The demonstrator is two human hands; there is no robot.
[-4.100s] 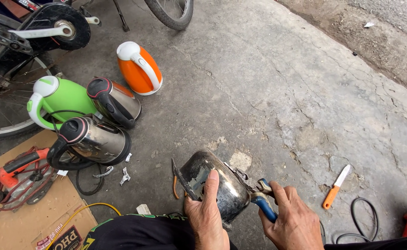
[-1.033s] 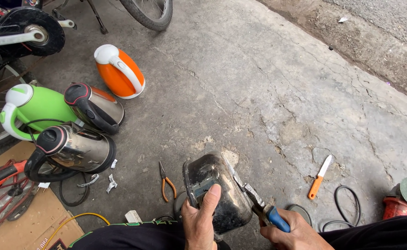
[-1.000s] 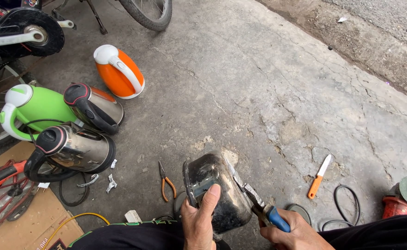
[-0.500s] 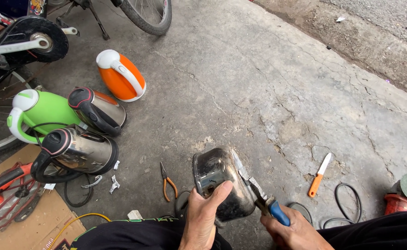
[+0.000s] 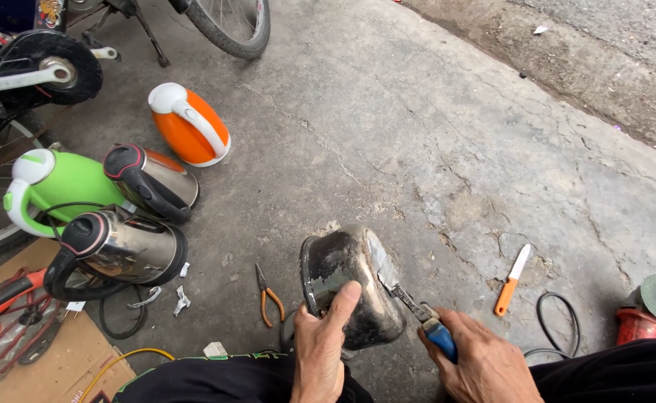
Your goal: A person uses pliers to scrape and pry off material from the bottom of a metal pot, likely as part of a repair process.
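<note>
The left hand (image 5: 320,351) grips a bare, scorched steel kettle body (image 5: 350,287) that lies tilted on its side on the concrete floor (image 5: 388,127), thumb pressed up along its dark wall and fingers wrapped round the near rim. The right hand (image 5: 485,366) is clenched round the blue handle of a pair of pliers (image 5: 414,306), whose metal nose touches the right edge of the kettle body, where a shiny strip of metal stands up from its side. Just left of the kettle body, a second pair of pliers with orange handles (image 5: 267,295) lies flat on the concrete. Farther left of it stand four whole electric kettles: a steel one with a black handle (image 5: 119,246) nearest, a second steel one with a dark lid (image 5: 152,183) behind that, a green one with a white handle (image 5: 55,186) touching both, and an orange one with a white handle (image 5: 190,127) beyond them. Right of the kettle body lies an orange-handled knife (image 5: 511,280), and past it a black cable loop (image 5: 559,317) and a red angle grinder (image 5: 653,310). Bicycle wheels (image 5: 231,26) stand well beyond the kettle body.
</note>
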